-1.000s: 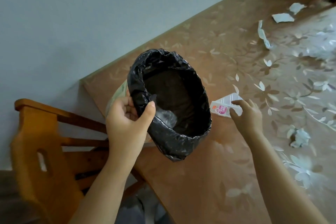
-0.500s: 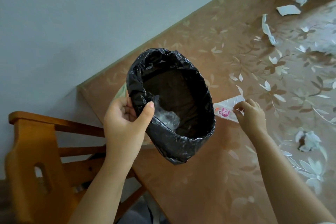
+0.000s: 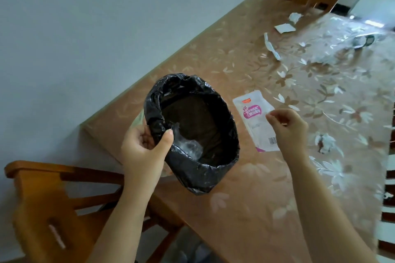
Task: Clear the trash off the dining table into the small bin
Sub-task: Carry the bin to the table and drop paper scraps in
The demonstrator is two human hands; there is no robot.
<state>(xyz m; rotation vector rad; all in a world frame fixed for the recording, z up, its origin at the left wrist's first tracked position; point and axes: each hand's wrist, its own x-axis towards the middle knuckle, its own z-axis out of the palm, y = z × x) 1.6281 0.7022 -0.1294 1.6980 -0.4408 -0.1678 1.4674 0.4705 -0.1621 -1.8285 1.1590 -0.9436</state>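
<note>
1. Two bare hands show in the head view, working over a dining table (image 3: 245, 209) with a brown flowered cover.
2. Left hand (image 3: 145, 149) grips the near rim of the small bin (image 3: 213, 168), thumb hooked inside the rim and fingers (image 3: 142, 136) curled outside it around the black bag that lines it.
3. Just beyond the left thumb, inside the bin, lies a piece of clear plastic (image 3: 189, 146).
4. Right hand (image 3: 288, 132) has its fingers curled, and thumb and forefinger meet in a pinch on the right edge of a white-and-pink packet (image 3: 254, 117).
5. From those fingertips the packet spreads toward the bin, just beside its rim but apart from it; its barcode end runs behind the right hand.
6. Near the back of the right hand, on the side away from the bin, a crumpled tissue (image 3: 324, 141) sits on the table.
7. Well beyond the right fingertips lie a torn white strip (image 3: 270, 47), two paper scraps (image 3: 284, 28) and a blurred clear bottle (image 3: 363, 40).
8. Below the left forearm stands a wooden chair (image 3: 49, 198), pushed up to the table's near corner.
</note>
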